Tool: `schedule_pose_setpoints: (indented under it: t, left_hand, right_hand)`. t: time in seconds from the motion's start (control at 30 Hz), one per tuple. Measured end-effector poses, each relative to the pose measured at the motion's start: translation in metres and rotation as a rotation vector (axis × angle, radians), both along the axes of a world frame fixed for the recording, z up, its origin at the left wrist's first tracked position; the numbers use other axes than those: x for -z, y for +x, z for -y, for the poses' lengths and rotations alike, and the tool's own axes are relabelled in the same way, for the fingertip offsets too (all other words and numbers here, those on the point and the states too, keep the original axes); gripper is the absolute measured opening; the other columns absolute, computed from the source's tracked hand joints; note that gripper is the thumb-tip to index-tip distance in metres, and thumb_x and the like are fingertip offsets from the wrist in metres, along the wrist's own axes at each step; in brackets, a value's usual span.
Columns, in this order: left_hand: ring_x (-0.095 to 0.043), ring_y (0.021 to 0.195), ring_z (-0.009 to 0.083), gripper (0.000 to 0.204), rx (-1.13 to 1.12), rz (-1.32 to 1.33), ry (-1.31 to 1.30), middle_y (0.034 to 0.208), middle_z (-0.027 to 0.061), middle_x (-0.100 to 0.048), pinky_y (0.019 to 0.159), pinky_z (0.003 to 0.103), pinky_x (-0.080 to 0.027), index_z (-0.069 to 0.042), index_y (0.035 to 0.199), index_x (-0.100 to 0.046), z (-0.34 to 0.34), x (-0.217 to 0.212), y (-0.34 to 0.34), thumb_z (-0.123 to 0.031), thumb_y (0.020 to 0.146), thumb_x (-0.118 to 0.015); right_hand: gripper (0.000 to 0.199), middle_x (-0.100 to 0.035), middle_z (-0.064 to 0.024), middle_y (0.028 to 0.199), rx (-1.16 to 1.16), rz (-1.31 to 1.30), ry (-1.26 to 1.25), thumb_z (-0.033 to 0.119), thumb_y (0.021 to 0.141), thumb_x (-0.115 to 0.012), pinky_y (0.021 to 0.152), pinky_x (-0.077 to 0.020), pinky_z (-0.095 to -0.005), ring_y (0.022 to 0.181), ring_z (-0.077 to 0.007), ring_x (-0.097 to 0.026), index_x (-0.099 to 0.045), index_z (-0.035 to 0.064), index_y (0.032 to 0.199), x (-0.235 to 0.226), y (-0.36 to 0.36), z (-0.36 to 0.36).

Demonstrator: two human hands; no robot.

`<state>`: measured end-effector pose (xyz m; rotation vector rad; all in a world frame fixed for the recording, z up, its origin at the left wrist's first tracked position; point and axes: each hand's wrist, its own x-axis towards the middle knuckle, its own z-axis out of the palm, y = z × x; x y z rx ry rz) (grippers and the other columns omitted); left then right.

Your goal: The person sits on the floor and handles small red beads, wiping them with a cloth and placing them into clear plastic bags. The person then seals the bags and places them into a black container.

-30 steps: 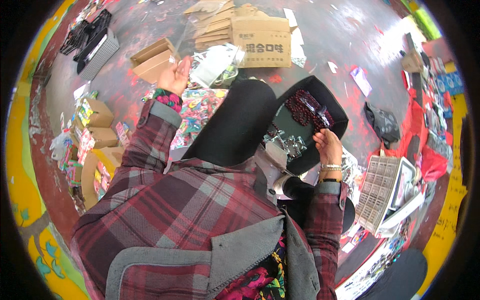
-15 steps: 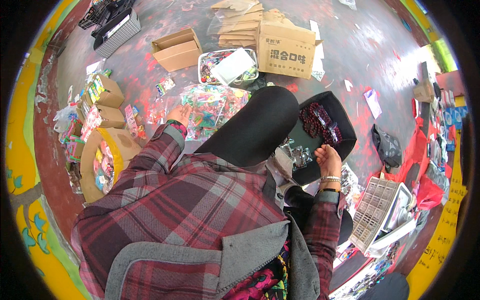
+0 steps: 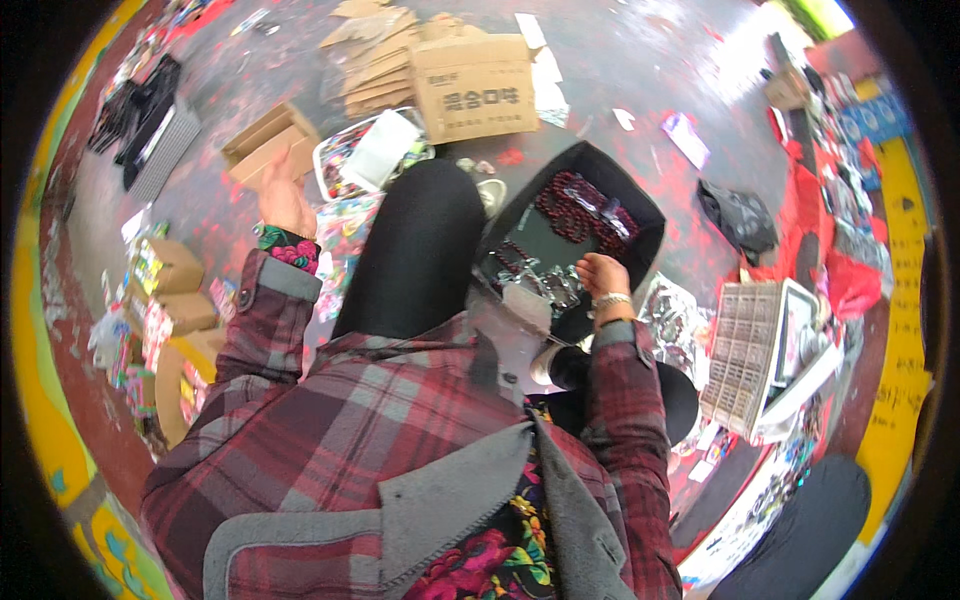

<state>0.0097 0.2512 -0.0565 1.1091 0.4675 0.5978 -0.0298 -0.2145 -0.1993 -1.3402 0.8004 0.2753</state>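
The floor (image 3: 640,60) is grey, splashed with red and littered with paper scraps. On it, ahead of the person, stands a big cardboard box (image 3: 475,88) with flattened cartons (image 3: 375,60) stacked just beside it on the left. A black bin (image 3: 575,235) sits by the right knee, holding dark red beads (image 3: 570,205) along its far side and shiny clear packets (image 3: 535,280) nearer. To the right lies a white tray with a grid of small cells (image 3: 745,355), and beyond it a black bag (image 3: 740,215). On the left are small open cartons (image 3: 170,270) with bright packets.

The black-clad leg (image 3: 415,250) stretches forward between the two arms and hides part of a clear tub (image 3: 365,155) with a white lid.

The right hand (image 3: 600,275) reaches into the bin, fingers curled down among the clear packets; whether it grips one cannot be told. The left hand (image 3: 285,205) is raised, back to the camera, just below an open brown carton (image 3: 265,140); its fingers seem loosely spread, with nothing visibly held.
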Motion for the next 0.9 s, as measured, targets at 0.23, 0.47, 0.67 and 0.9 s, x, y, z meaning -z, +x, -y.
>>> schedule_pose_setpoints:
  t: [0.23,0.47,0.67,0.9]
  left_hand:
    - [-0.051,0.098,0.0124,0.022,0.857,0.161,-0.071,0.109,0.0076,-0.058,0.085,0.025,-0.039,0.000,0.104,-0.058,0.195,-0.093,0.015,-0.005,0.085,-0.049]
    - [-0.052,0.098,0.0117,0.020,1.095,-0.369,-0.154,0.113,0.0076,-0.057,0.082,0.027,-0.040,-0.002,0.103,-0.058,0.225,-0.027,0.032,-0.006,0.086,-0.048]
    - [-0.052,0.096,0.0105,0.019,1.074,-0.440,-0.160,0.110,0.0073,-0.058,0.081,0.024,-0.040,-0.002,0.102,-0.058,0.226,-0.035,0.053,-0.004,0.086,-0.046]
    - [-0.053,0.100,0.0125,0.020,1.153,-0.505,-0.151,0.110,0.0092,-0.058,0.082,0.025,-0.041,-0.001,0.101,-0.058,0.232,-0.030,0.062,-0.003,0.086,-0.046]
  right_hand:
    - [0.022,-0.067,-0.0114,0.087,-0.401,-0.043,-0.880,0.021,0.074,-0.056,0.071,-0.0497,-0.0345,0.081,-0.0256,-0.064,-0.068,0.0086,0.087,0.119,0.009,0.024]
    - [0.046,-0.052,-0.0194,0.119,-0.559,-0.228,-0.831,0.022,0.074,-0.055,0.093,-0.0411,-0.0383,0.110,-0.0327,-0.051,-0.054,0.0043,0.117,0.113,0.042,0.000]
    - [0.070,-0.030,-0.0192,0.138,-0.656,-0.186,-0.862,0.025,0.070,-0.064,0.096,-0.0399,-0.0398,0.119,-0.0367,-0.042,-0.036,0.0048,0.131,0.166,0.080,0.012]
    - [0.077,-0.031,-0.0190,0.137,-0.775,-0.284,-0.792,0.022,0.071,-0.067,0.098,-0.0383,-0.0374,0.121,-0.0349,-0.040,-0.027,0.0070,0.135,0.196,0.104,0.015]
